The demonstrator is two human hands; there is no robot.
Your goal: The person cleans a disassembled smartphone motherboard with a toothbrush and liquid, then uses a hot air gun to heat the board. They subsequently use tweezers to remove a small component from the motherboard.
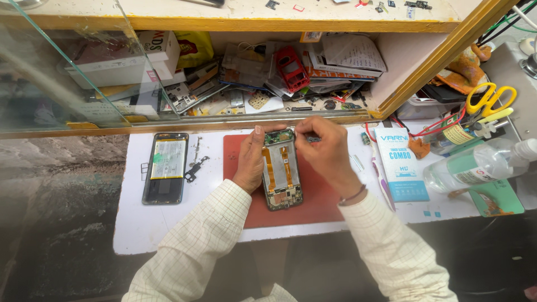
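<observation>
An opened phone (282,170), its back cover off and two orange ribbon cables exposed, is seen lying on a red work mat (319,196) on a white table (140,223). The phone's left edge is gripped by the left hand (250,162), fingers curled along the side. A small part, too tiny to identify, is pinched between thumb and fingertips of the right hand (327,154) at the phone's top edge. A second opened phone (165,166) is laid well to the left, a clear bottle (475,165) and yellow-handled scissors (489,99) to the right.
</observation>
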